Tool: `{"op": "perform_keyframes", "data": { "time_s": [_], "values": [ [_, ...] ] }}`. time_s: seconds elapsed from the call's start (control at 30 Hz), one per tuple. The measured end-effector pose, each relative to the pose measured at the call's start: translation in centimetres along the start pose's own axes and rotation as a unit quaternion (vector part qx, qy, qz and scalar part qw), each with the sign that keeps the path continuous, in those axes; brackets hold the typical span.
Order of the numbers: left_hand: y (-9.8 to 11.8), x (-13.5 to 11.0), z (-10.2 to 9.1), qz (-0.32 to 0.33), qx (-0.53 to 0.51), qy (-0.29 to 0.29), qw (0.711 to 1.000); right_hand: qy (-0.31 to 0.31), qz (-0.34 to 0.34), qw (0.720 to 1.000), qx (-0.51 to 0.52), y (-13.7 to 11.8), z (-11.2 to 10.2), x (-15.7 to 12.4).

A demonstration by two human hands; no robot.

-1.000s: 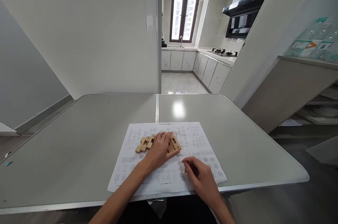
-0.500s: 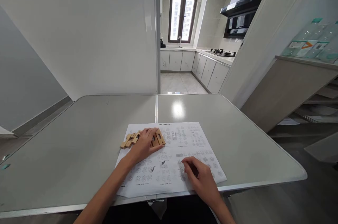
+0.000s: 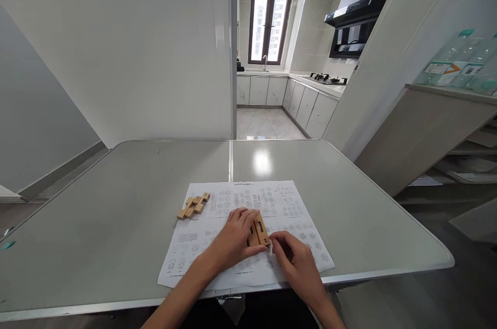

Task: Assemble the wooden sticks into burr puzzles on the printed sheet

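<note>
One large printed paper point(image 3: 233, 198) lies across the lower middle of the head view, on a grey-green table point(image 3: 116, 215). Small line drawings fill the paper in rows; a heading runs along its top edge and captions stand lower down, all too small to read. Slightly right of the paper's middle are the wooden blocks point(image 3: 261, 230), side by side and partly covered; the rightmost has a slot and a dark figure that reads as 2.

At the upper left of the paper sits a cluster of loose blocks point(image 3: 194, 206), the leftmost reaching to the paper's edge. Dark marks show on them, too small to read surely.

The left hand point(image 3: 236, 236) comes up from the bottom of the frame, back upward, its fingers bent over the wooden blocks and its thumb stretched along their near end, clasping them. The right hand point(image 3: 294, 255) rests at the lower right of the paper, curled, with thumb and fingertips drawn together just beside the block marked 2; whether it touches that block or pinches anything cannot be told.

At the upper right, clear bottles point(image 3: 446, 62) with green caps stand on a shelf, their white labels bearing an orange V-shaped mark and illegible print.
</note>
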State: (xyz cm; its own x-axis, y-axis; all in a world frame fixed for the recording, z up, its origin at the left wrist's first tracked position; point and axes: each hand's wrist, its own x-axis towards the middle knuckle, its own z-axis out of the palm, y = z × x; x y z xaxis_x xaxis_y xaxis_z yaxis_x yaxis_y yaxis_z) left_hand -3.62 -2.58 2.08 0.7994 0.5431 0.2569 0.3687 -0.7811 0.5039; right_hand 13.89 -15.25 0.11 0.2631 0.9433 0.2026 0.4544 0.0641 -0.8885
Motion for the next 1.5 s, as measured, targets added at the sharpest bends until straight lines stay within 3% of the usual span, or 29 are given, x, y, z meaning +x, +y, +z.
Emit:
{"op": "perform_keyframes", "data": {
  "time_s": [0.17,0.47,0.67,0.83,1.1,1.5],
  "values": [
    [0.3,-0.9,-0.4,-0.007,-0.010,0.015,1.000,0.011,-0.010,1.000,-0.019,0.2,-0.1,0.2],
    [-0.9,-4.6,-1.2,-0.104,-0.012,0.050,0.993,-0.019,-0.044,0.994,-0.103,0.0,0.3,0.2],
    [-0.4,-5.8,-1.7,-0.082,0.007,0.072,0.994,-0.002,-0.037,0.994,-0.101,0.2,0.8,0.4],
    [-1.0,-6.8,-1.5,-0.114,0.034,0.102,0.988,0.008,-0.023,0.993,-0.119,0.5,1.2,0.4],
    [-1.8,-6.8,-1.3,-0.202,0.048,0.156,0.966,0.047,-0.022,0.989,-0.140,1.3,1.6,0.2],
    [-1.8,-6.8,-1.5,-0.230,0.055,0.174,0.956,0.030,-0.013,0.988,-0.148,1.2,1.5,0.3]
  ]
}}
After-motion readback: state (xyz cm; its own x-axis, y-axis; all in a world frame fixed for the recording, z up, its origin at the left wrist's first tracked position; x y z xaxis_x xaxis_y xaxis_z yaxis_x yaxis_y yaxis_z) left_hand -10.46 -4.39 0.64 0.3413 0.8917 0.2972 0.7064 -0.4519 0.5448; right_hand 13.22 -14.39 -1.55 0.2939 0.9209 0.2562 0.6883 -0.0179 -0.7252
